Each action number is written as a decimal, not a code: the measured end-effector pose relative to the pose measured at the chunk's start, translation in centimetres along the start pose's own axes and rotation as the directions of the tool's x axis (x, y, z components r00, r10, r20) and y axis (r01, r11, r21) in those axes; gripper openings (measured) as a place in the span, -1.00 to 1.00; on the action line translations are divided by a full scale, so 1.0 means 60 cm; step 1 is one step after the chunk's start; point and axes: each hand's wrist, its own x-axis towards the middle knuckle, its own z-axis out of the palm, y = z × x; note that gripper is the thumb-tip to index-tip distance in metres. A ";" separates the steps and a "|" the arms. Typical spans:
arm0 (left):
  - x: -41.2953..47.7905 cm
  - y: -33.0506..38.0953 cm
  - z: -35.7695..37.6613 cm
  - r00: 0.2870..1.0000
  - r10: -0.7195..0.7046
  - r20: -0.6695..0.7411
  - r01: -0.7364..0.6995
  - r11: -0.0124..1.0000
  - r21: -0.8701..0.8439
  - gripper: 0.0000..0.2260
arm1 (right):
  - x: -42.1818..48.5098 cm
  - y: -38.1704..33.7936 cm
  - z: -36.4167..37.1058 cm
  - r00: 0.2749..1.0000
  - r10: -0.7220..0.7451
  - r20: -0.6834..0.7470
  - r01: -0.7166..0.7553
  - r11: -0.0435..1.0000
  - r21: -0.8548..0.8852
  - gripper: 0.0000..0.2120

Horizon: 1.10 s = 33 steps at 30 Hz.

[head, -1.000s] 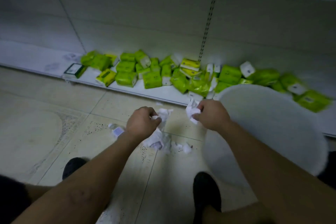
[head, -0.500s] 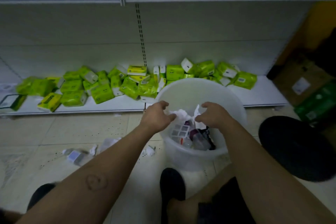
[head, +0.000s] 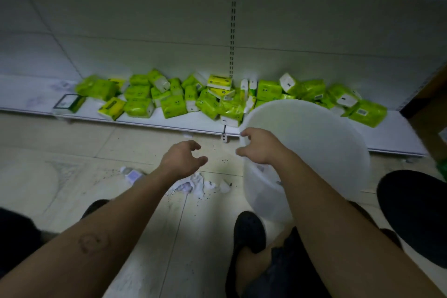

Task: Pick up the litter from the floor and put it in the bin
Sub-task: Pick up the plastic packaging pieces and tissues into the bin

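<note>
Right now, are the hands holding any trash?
No, both are empty. The left hand and right hand have spread fingers; crumpled paper lies on the floor.

I could read no text anywhere. The green packs (head: 173,109) and yellow packs (head: 219,82) on the bottom shelf (head: 36,94) carried printed panels and small white labels, but the print was too blurred and small to make out. The small packet (head: 132,175) on the floor (head: 72,143) showed a pale label that I could not read either.
</note>
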 end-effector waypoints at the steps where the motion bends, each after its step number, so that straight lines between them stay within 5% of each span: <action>1: -0.006 -0.022 -0.005 1.000 -0.021 -0.001 0.021 1.000 -0.005 -0.54 | 0.007 -0.022 0.014 1.000 -0.024 0.020 0.024 1.000 -0.009 -0.45; 9: -0.035 -0.202 -0.029 0.974 -0.228 -0.001 0.227 0.971 -0.072 -0.56 | 0.071 -0.129 0.167 0.955 -0.092 0.283 0.152 0.968 -0.198 -0.46; 14: -0.014 -0.278 0.023 0.953 -0.291 0.079 0.298 0.948 -0.109 -0.54 | 0.127 -0.083 0.255 0.906 0.075 0.418 0.079 0.937 -0.340 -0.61; 18: 0.031 -0.319 0.097 0.923 -0.317 0.218 0.346 0.932 -0.109 -0.53 | 0.154 -0.007 0.344 0.818 0.226 0.528 0.007 0.915 -0.403 -0.54; 26: 0.158 -0.388 0.225 0.915 -0.227 0.334 0.194 0.972 0.129 -0.61 | 0.238 0.089 0.481 0.772 0.351 0.529 -0.132 0.904 -0.408 -0.42; 33: 0.207 -0.429 0.300 0.883 -0.178 0.434 -0.003 0.923 0.385 -0.45 | 0.297 0.163 0.530 0.738 0.468 0.486 -0.238 0.855 -0.462 -0.33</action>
